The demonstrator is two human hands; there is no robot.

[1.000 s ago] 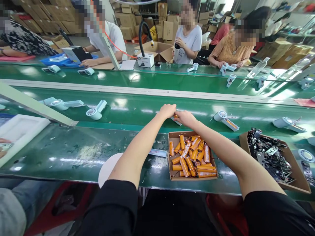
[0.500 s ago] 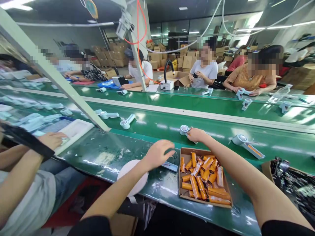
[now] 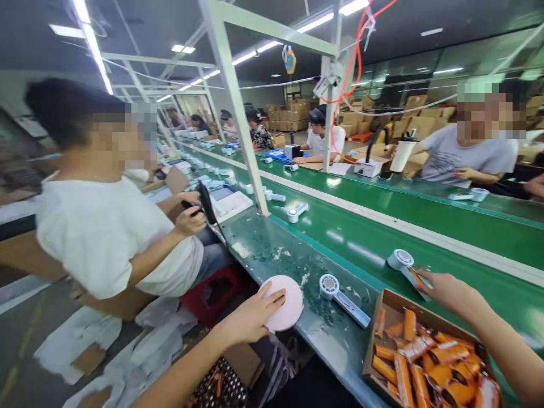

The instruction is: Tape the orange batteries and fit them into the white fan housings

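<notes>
My left hand [image 3: 255,311] lies with its fingers stretched out over the left side of a pale round disc [image 3: 289,300] at the bench edge. My right hand [image 3: 446,289] is closed on the handle of a light-blue handheld fan [image 3: 400,259] over the green belt; its fingers partly hide the handle. Between the hands, another handheld fan [image 3: 329,287] rests on the bench, its long handle showing an open channel. Below my right hand sits a cardboard box [image 3: 370,354] of orange-wrapped battery cells [image 3: 448,354] with dark wires.
A co-worker in a white shirt [image 3: 114,232] sits to the left, holding something dark. A metal post [image 3: 240,113] rises from the bench. More fans [image 3: 296,213] lie along the green belt [image 3: 340,226]. Across it, a person holds a white tumbler [image 3: 403,154].
My view has turned left. My left hand has moved from above the bench onto the pale disc. My right hand remains at a fan on the belt, which now sits nearer the box.
</notes>
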